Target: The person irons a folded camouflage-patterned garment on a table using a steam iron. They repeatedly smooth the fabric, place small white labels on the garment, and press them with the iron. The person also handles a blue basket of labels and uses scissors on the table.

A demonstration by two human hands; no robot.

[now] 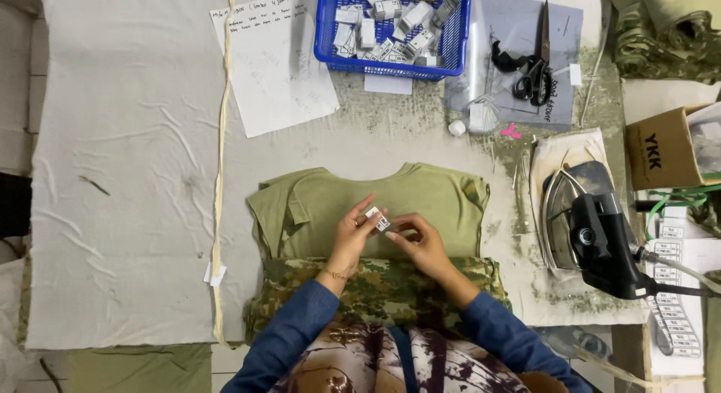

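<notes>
In the head view, the left hand (351, 235) and right hand (422, 243) meet over an olive shirt (428, 198) stacked on camouflage fabric (383, 288) at the near middle of the table. Both pinch a small white label (378, 219) between fingertips, just above the shirt. Far off stands a blue basket (328, 40) of similar labels; black scissors (535, 70) lie right of it, and an iron (593, 231) rests at the right.
</notes>
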